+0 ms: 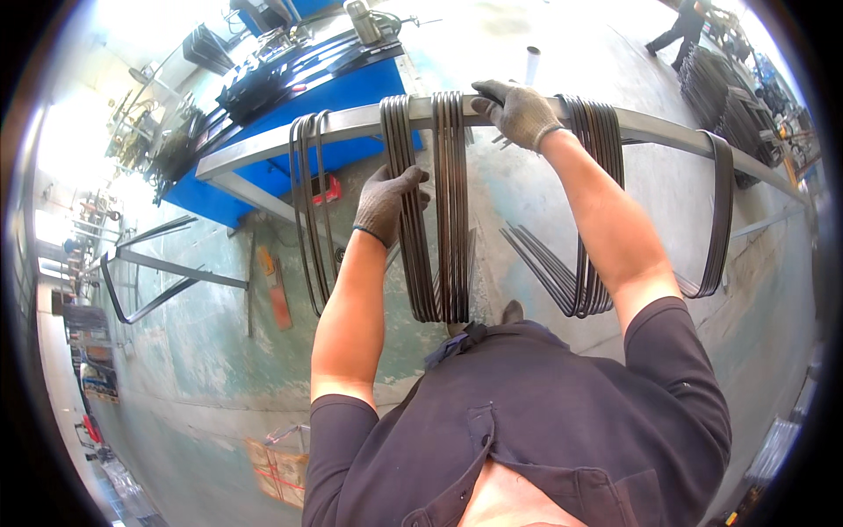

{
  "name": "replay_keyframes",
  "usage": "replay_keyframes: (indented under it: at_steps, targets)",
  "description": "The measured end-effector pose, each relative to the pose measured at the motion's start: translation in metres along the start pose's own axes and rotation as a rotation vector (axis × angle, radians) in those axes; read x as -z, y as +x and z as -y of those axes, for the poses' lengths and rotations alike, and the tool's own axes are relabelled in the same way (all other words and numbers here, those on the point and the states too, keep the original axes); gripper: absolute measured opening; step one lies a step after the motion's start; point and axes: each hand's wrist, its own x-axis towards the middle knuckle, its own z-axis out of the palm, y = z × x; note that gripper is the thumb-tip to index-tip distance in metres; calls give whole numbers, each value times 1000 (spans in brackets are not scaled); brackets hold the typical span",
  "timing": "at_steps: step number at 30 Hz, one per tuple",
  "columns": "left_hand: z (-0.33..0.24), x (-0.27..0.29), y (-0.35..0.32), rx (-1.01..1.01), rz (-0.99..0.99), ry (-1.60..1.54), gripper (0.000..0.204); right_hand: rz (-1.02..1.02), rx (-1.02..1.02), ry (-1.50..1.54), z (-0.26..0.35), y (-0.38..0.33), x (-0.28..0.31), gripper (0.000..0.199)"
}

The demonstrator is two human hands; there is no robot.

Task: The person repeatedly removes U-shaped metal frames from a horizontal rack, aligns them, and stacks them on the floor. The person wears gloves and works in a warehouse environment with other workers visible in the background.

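the left hand (386, 202), in a gray glove, is at 11 o'clock. its grip is curled round a bunch of bent dark rods (420, 263) that hangs from a metal rail (659, 127). the right hand (520, 114) is gloved too and lies on the rail at 1 o'clock; i cannot tell how tight its grip is. a second bunch (452, 220) hangs just beside the first, toward 3 o'clock.

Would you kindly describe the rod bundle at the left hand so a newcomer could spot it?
Find the grey metal rail across the upper middle of the picture. The dark rod bundle hangs second from the left along it, the only bundle with the gloved left hand around it.
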Motion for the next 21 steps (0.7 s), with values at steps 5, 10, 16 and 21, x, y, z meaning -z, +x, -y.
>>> replay_keyframes:
  at_steps: [5,10,16,21]
  targets:
    - [1,-2,3,1,26,106,33,-311,170,-24,-9,-46,14,46]
    - [-8,-7,2,-78,-81,395,39,-561,15,-356,-59,-82,37,55]
    - [-53,-27,7,-488,-475,1067,51,-257,-328,-384,-82,-79,60,68]
    - [-101,-51,55,-731,-491,1345,69,-243,-296,-387,-73,-74,58,65]
